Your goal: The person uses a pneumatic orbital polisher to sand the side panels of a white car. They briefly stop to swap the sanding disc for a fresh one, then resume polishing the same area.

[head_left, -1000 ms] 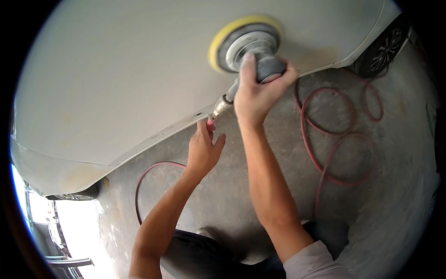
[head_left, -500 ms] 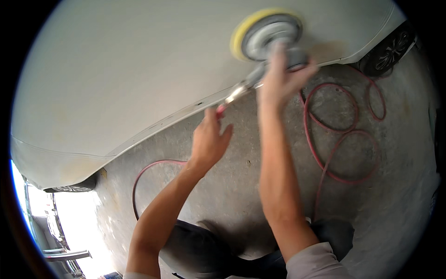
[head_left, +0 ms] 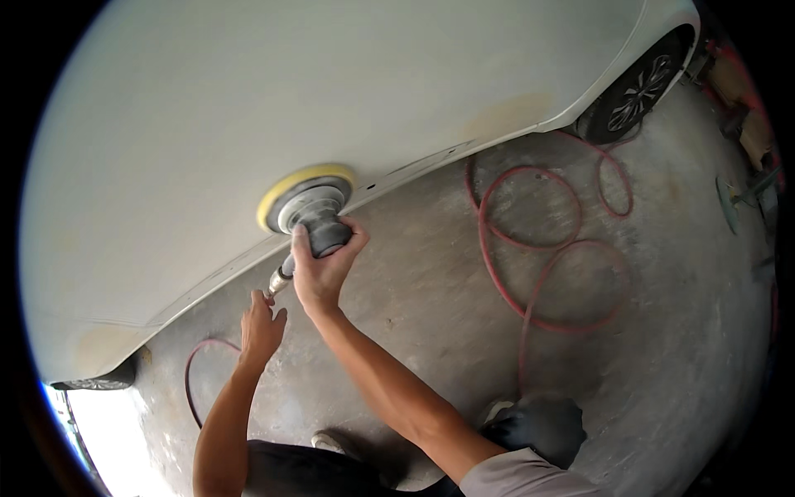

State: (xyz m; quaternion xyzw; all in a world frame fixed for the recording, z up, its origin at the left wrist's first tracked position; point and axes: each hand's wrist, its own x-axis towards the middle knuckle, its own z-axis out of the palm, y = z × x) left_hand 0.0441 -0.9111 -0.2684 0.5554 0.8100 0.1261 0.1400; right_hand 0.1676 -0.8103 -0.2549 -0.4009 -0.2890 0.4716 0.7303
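Sander: the round gray sander is at the low edge of the pale car side; its yellow pad faces the car and looks to be touching it; its fat gray knob sticks out toward the person
Right hand: the right hand is wrapped round the gray knob; the thumb is on one side and the fingers are on the other
Left hand: the left hand is just beside the shiny metal joint of the sander; its bent fingers pinch the end of the red hose, and its thumb sticks out, apart from them; the bit inside the fingers is mostly hidden
Hose: it comes out behind the left wrist and bends round in a curve over the gray floor
Loops: big hose loops lie on the right part of the floor; they reach up near the right wheel
Car: a dark spot sits on its low edge, just right of the sander; a tan patch is near the right wheel; the left wheel peeks out under the left corner
Person: one shoe and a dark knee show over the floor
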